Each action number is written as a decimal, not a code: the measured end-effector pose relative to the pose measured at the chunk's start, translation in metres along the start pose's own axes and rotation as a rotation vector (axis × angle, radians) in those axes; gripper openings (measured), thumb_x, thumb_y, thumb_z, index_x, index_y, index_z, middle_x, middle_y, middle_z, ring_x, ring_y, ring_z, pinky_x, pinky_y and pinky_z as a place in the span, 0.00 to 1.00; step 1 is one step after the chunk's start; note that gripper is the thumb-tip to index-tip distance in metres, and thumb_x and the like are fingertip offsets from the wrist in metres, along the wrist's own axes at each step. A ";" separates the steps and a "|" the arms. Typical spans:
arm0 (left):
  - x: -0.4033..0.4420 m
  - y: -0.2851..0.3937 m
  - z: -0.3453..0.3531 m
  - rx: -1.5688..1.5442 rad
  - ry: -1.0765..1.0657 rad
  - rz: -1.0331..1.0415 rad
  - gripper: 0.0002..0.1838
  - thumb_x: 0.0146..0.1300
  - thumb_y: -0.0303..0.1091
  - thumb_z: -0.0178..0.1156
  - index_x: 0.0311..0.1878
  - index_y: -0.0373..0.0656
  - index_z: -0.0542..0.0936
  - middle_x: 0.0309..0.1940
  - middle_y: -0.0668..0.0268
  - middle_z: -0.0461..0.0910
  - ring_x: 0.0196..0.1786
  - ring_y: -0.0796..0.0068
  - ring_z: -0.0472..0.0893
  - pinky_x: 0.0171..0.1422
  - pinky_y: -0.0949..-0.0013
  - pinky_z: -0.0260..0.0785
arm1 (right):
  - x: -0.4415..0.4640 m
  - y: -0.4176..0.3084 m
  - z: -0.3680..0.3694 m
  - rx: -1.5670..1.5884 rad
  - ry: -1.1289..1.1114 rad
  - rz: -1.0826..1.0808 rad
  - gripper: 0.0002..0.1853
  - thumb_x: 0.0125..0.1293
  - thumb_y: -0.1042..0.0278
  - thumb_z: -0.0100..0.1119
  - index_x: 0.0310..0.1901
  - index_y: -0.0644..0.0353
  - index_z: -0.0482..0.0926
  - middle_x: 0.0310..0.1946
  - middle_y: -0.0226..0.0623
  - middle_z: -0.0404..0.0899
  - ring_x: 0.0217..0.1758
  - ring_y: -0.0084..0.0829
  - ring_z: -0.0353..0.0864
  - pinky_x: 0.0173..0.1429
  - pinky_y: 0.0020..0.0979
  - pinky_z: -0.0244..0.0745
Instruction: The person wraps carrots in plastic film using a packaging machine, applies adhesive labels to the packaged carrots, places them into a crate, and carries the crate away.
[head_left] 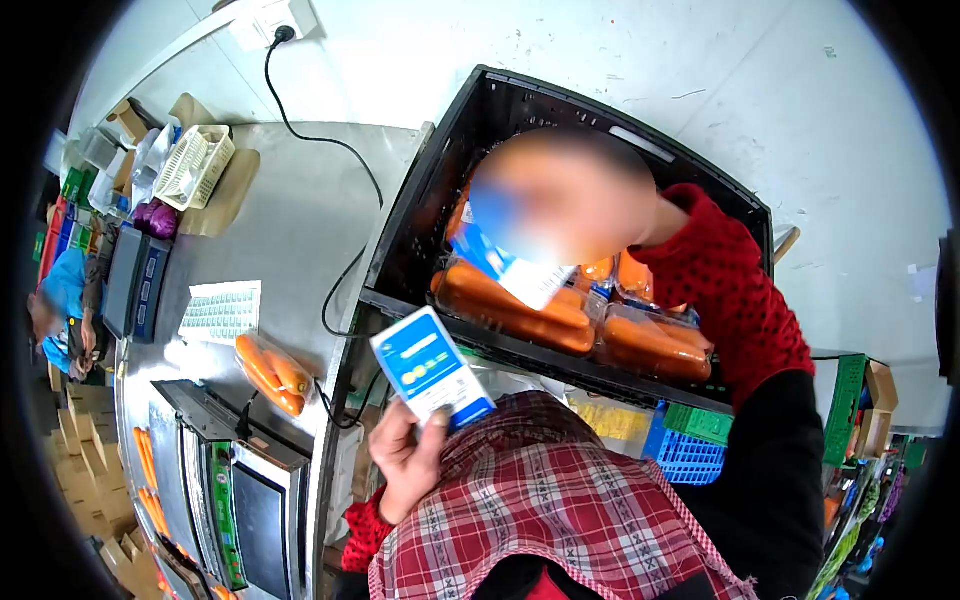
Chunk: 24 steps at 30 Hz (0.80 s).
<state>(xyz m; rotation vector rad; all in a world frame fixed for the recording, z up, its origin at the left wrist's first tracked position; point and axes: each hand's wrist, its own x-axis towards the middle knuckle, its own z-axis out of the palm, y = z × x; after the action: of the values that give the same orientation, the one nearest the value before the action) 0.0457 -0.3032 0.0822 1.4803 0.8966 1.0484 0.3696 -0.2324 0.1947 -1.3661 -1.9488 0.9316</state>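
Saw bagged carrots [272,373] left of the left hand [408,460]; pinched a blue card [425,362] there. Could not tell, for blur, the grip of the right hand [590,195], by another card [535,283] above carrot packs [520,308] in a black crate [505,105]. Might have dropped the blue card from too loose a pinch.

Left hand [408,465] out in front of the checked apron [540,485], thumb pressed to a blue-and-white card [425,362], while the right hand [590,195], badly blurred, reaches in over the black crate [520,105], a second blue-and-white card [535,282] right by it, though whether it's gripped can't be told! Below that, clear-wrapped carrot packs [655,345] lie side by side along the crate's near wall. Over on the steel table [310,210], it's a bagged bunch of carrots [272,375] just beside a printed sheet [222,312], with a cream basket [207,160] farther back!
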 end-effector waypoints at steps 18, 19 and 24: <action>0.003 0.013 0.007 -0.069 -0.097 0.044 0.06 0.67 0.26 0.58 0.44 0.35 0.77 0.52 0.55 0.75 0.51 0.71 0.74 0.56 0.69 0.65 | -0.028 0.076 0.110 -0.405 0.070 -0.064 0.21 0.53 0.57 0.69 0.39 0.62 0.72 0.26 0.46 0.79 0.33 0.53 0.80 0.35 0.47 0.73; 0.005 0.010 0.006 -0.061 -0.121 0.041 0.06 0.67 0.26 0.57 0.45 0.35 0.78 0.53 0.56 0.75 0.51 0.71 0.74 0.57 0.68 0.66 | -0.027 0.072 0.098 -0.304 -0.025 0.117 0.22 0.54 0.54 0.69 0.41 0.63 0.74 0.30 0.49 0.80 0.34 0.53 0.81 0.37 0.45 0.73; 0.017 0.003 0.014 -0.019 -0.221 0.090 0.05 0.66 0.25 0.59 0.43 0.37 0.79 0.56 0.55 0.74 0.52 0.67 0.75 0.58 0.66 0.66 | -0.039 0.007 0.079 0.493 0.018 0.079 0.17 0.64 0.64 0.64 0.49 0.67 0.77 0.36 0.34 0.82 0.40 0.25 0.81 0.47 0.28 0.76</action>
<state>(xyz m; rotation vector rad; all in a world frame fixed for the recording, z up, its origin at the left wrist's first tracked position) 0.0648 -0.2928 0.0874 1.5978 0.6672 0.9336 0.3242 -0.2842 0.1402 -1.1571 -1.5184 1.3242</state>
